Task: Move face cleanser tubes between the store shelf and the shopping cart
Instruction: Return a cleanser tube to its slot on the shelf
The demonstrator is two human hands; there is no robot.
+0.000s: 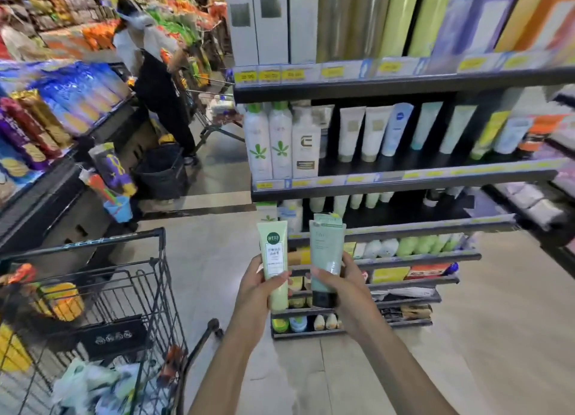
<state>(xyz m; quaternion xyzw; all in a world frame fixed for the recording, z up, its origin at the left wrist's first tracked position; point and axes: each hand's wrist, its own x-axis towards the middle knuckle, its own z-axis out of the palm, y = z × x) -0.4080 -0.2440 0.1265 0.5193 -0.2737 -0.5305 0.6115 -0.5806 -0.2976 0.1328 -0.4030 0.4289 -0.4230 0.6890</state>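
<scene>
My left hand (255, 285) grips a pale green face cleanser tube (275, 259) with a round dark green label, cap end down. My right hand (345, 282) holds a teal tube (326, 249) with a black cap, also cap down. Both tubes stand upright side by side in front of the store shelf (404, 183), at about its third level. More cleanser tubes (364, 133) stand in a row on the middle shelf. The black wire shopping cart (155, 277) is at the lower left, beside my left arm.
The cart holds yellow packs (60, 299) and plastic bags (93, 383). A snack rack (56, 119) lines the left side. A person (155, 81) with another cart (214, 116) stands up the aisle, near a black basket (161, 172) on the floor.
</scene>
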